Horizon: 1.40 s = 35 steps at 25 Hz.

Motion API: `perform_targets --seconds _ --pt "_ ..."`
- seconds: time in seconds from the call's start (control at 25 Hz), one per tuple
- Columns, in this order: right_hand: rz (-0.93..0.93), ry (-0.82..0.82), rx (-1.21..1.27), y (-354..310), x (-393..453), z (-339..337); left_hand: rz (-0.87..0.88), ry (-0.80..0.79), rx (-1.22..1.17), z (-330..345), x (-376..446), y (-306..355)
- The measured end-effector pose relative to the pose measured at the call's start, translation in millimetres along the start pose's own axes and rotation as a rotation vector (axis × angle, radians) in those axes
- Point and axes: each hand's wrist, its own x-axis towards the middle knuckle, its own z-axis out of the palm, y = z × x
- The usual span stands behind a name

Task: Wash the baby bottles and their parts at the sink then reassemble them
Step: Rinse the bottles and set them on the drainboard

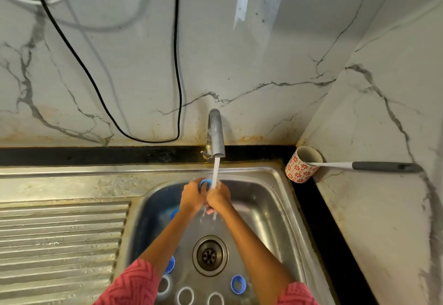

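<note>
Both hands are under the running water from the tap [215,134], over the steel sink [271,199]. My left hand [191,197] holds a blue bottle ring [205,182] at its far edge. My right hand [218,198] is pressed against the left, fingers curled; what it grips is hidden. On the sink floor lie another blue ring [238,284], a blue part [171,264] beside my left forearm, and three clear bottle mouths [185,295] at the near edge. A bit of blue [173,213] shows under my left wrist.
The drain [210,255] sits mid-sink. A ribbed draining board [60,237] lies to the left. A patterned cup [302,164] holding a grey-handled brush [374,166] stands at the right corner. A black cable [177,65] hangs down the marble wall.
</note>
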Motion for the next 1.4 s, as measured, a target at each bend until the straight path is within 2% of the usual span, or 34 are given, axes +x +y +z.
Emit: perform_targets --seconds 0.04,0.12,0.2,0.28,0.36,0.44,0.52,0.6,0.68,0.8,0.96,1.08,1.2,1.32,1.4 --pt "-0.02 -0.005 -0.072 0.3 -1.1 0.8 -0.003 0.035 0.118 -0.7 -3.6 2.6" --pt "-0.079 -0.004 -0.245 3.0 -0.4 -5.6 -0.019 0.008 0.38 0.8 -7.4 13.3" --pt "-0.104 0.007 -0.344 9.0 4.6 -14.2 0.001 -0.102 0.555 5.4 -7.0 20.4" --pt "-0.057 -0.048 -0.276 16.7 12.0 -17.5 -0.01 -0.233 0.608 2.1 -1.5 18.0" --pt "0.083 -0.067 -0.141 17.9 14.7 -14.5 -0.044 -0.328 0.452 -6.9 5.9 8.8" --pt "0.165 -0.034 0.058 20.9 14.3 -5.5 -0.133 -0.348 0.113 -18.2 2.3 5.5" --pt "0.144 0.005 0.143 21.1 12.7 -1.0 -0.203 -0.314 -0.096 -24.1 -1.6 5.2" --pt "0.052 0.032 0.1 18.3 11.5 -4.7 -0.288 -0.235 -0.249 -19.5 -2.0 4.8" --pt "0.012 0.03 0.08 16.4 13.0 -13.3 -0.344 -0.224 -0.381 -11.5 -3.7 8.3" --pt "0.058 -0.093 0.142 24.6 10.8 -16.3 -0.355 -0.246 -0.401 -3.7 -10.0 7.0" --pt "0.027 -0.204 0.305 18.2 5.6 -1.0 -0.37 -0.115 -0.324 -20.3 -3.9 -9.5" --pt "0.028 -0.115 0.424 3.9 7.2 -2.6 -0.359 -0.101 -0.403 -23.9 4.5 0.0" --pt "0.031 -0.03 0.422 26.5 3.9 -17.0 -0.441 -0.246 -0.36 -10.0 -2.7 11.3" --pt "-0.231 0.065 0.237 59.6 3.8 -13.1 -0.57 -0.353 -0.483 -6.1 -10.9 11.1" --pt "-0.383 0.122 0.185 64.1 4.3 -3.2 -0.613 -0.307 -0.573 -10.3 -8.4 11.7"
